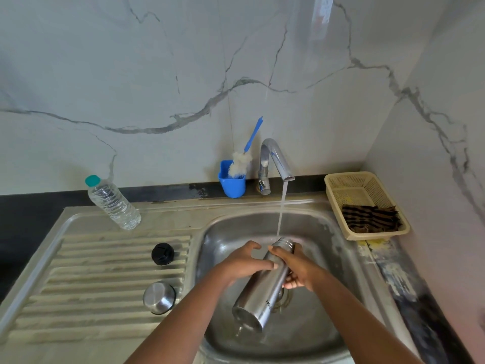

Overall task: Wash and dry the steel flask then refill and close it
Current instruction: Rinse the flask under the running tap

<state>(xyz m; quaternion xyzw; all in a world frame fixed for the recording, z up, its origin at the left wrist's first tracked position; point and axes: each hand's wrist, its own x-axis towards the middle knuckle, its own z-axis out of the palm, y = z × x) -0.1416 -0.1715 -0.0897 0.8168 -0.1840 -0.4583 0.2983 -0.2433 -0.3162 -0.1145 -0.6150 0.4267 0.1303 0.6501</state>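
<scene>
Fingers [273, 249] of both hands grasp the tilted, shiny, wet steel flask [265, 290].

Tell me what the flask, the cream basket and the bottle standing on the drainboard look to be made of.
Flask: brushed steel by its look, satin grey with soft streaked reflections.
Cream basket: probably moulded plastic, matte, its walls a fine perforated mesh.
Bottle: thin clear plastic, it seems, see-through with ribbed walls and a teal cap.
</scene>
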